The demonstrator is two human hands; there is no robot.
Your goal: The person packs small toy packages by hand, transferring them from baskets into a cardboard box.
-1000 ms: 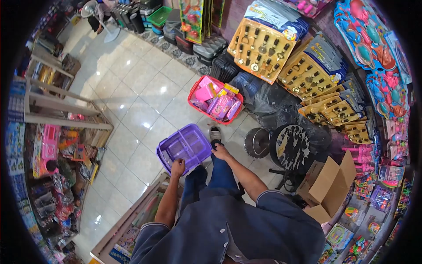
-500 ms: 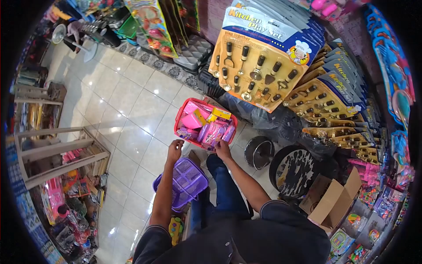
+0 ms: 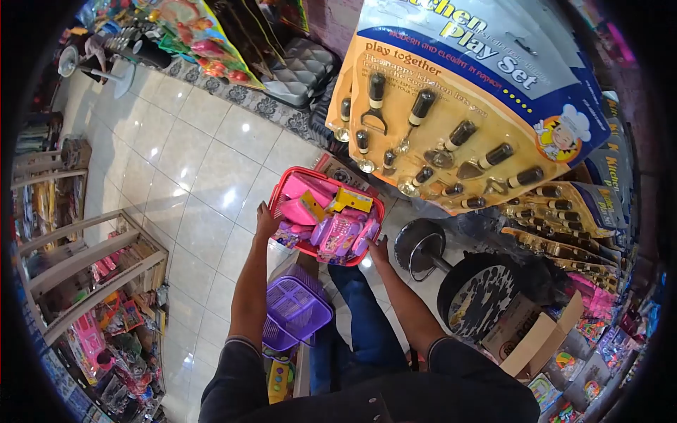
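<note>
Red plastic makes up the basket (image 3: 293,185) at the middle of the frame, and it sits between the person's two hands, one on each side. The left hand (image 3: 266,220) is on the basket's left wall, fingers curled over the rim as far as can be seen; the right hand (image 3: 379,250) presses against its lower right corner, fingers closed on the edge, though the exact grip is partly hidden by the toys. Both hands are equally close, each touching its own side, so the basket lies straight ahead of the person, its long axis running from left hand to right hand across the frame. Whether it rests on the tiled floor (image 3: 204,162) or is lifted just off it cannot be told. Inside are pink toy boxes (image 3: 305,197), a yellow box (image 3: 350,199) and pink-and-purple packs (image 3: 341,233), heaped to the rim. Just below it in the frame, near the person's knees, stands a purple basket (image 3: 296,307), seemingly with nothing in it. To the right, a large kitchen play set card (image 3: 465,106) hangs over the scene, with a round metal stool (image 3: 417,247) just beside the right hand.
</note>
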